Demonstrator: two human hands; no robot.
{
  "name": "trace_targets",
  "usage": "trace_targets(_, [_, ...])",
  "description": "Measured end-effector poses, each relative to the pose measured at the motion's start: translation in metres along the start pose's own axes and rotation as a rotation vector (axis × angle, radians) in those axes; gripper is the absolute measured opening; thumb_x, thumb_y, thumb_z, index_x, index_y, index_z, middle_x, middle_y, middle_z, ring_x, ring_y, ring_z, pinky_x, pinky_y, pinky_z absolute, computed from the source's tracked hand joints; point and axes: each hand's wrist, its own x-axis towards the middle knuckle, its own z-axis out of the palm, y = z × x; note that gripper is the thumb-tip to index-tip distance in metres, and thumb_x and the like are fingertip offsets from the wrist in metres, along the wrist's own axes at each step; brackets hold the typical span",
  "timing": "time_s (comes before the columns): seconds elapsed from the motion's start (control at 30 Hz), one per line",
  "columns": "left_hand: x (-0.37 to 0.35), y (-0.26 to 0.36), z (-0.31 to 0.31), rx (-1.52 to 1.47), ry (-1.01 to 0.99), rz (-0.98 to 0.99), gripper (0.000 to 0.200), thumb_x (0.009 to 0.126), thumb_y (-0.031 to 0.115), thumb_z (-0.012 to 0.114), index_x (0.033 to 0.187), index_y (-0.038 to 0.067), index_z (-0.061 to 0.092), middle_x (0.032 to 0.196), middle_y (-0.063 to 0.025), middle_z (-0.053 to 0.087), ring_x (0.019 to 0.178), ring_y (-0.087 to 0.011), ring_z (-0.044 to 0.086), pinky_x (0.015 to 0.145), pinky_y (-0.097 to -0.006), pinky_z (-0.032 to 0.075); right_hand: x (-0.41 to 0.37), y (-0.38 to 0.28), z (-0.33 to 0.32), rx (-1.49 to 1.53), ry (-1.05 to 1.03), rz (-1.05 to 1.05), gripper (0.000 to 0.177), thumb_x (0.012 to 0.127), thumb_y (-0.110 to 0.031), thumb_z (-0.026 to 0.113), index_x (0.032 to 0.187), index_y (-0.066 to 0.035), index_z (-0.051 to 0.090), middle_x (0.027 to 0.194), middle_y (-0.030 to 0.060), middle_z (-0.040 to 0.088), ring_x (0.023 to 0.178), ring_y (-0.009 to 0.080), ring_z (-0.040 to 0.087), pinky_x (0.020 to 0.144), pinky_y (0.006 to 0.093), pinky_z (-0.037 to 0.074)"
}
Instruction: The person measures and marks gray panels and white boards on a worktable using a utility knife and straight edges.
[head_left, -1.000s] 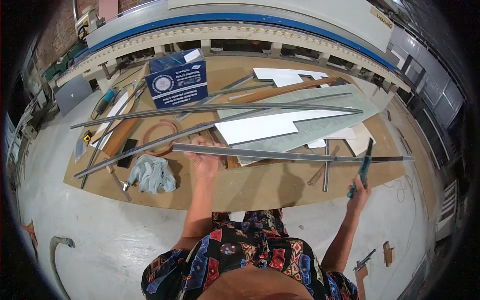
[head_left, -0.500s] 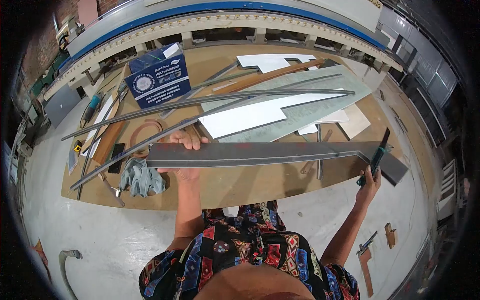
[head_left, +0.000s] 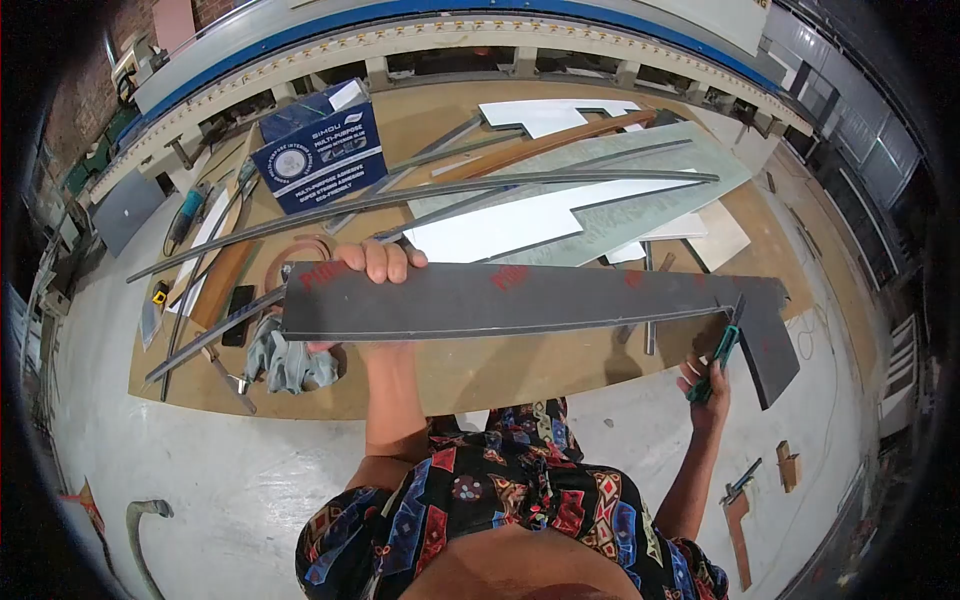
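My left hand (head_left: 378,264) grips a long dark grey board (head_left: 480,305) near its left end, fingers over the top edge and the rest of the hand behind it. Red lettering shows along the board's face, and its right end turns down in a short leg. A green-handled utility knife (head_left: 722,345) with a dark blade is held in my right hand (head_left: 708,385). The blade points up and overlaps the inner corner of the board's leg. Below the board's left end, a grey cloth (head_left: 288,360) lies on the brown table (head_left: 480,385).
A blue adhesive box (head_left: 320,150) stands at the back left. Long metal strips (head_left: 450,190), white cut sheets (head_left: 500,232) and a pale green panel (head_left: 655,170) lie across the table. A hammer (head_left: 230,380) rests at the front left. Behind runs a large blue-and-white machine (head_left: 450,25).
The board has tilted so its broad lettered face shows more, and its leg now hangs lower. My right hand and the knife have moved left and slightly down, to the inner corner.
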Motion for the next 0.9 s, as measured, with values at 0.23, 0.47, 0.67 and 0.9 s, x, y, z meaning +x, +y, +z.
trace_targets(0.23, [-0.004, 0.006, 0.0, 0.0, -0.037, -0.001, 0.084, 0.047, 0.058, 0.078, 0.104, 0.006, 0.046, 0.093, -0.0069, 0.052, 0.091, -0.0238, 0.052, 0.09, -0.0477, 0.039, 0.024, 0.006, 0.051, 0.387, -0.285, -0.005, 0.033, 0.089, -0.033, 0.048, 0.109, -0.007, 0.052, 0.105, 0.0152, 0.058, 0.099, 0.0337, 0.056, 0.082, 0.0479, 0.047])
trace_targets(0.47, [-0.008, 0.02, -0.004, -0.062, -0.006, 0.002, 0.08, 0.047, 0.055, 0.079, 0.101, 0.009, 0.044, 0.09, -0.004, 0.047, 0.093, -0.0225, 0.049, 0.094, -0.045, 0.036, 0.036, 0.01, 0.062, 0.492, -0.371, -0.019, 0.031, 0.088, -0.032, 0.049, 0.102, -0.005, 0.057, 0.083, 0.0082, 0.058, 0.089, 0.03, 0.058, 0.083, 0.0483, 0.046])
trace_targets(0.67, [-0.034, 0.064, -0.034, -0.189, 0.096, 0.032, 0.072, 0.051, 0.054, 0.077, 0.102, 0.014, 0.045, 0.092, -0.0016, 0.046, 0.09, -0.0206, 0.047, 0.09, -0.046, 0.033, 0.038, 0.017, 0.08, 0.317, -0.036, 0.067, 0.029, 0.082, -0.03, 0.059, 0.096, -0.005, 0.059, 0.078, 0.0071, 0.055, 0.074, 0.0224, 0.055, 0.076, 0.0432, 0.049])
trace_targets(0.9, [-0.018, 0.118, 0.002, -0.071, 0.243, 0.182, 0.024, 0.08, 0.031, 0.054, 0.091, 0.011, 0.045, 0.078, 0.0003, 0.041, 0.076, -0.0148, 0.044, 0.083, -0.0343, 0.032, 0.012, 0.033, 0.144, 0.365, -0.141, 0.165, 0.032, 0.082, -0.028, 0.06, 0.102, -0.005, 0.051, 0.089, 0.0047, 0.052, 0.072, 0.0173, 0.051, 0.07, 0.039, 0.05])
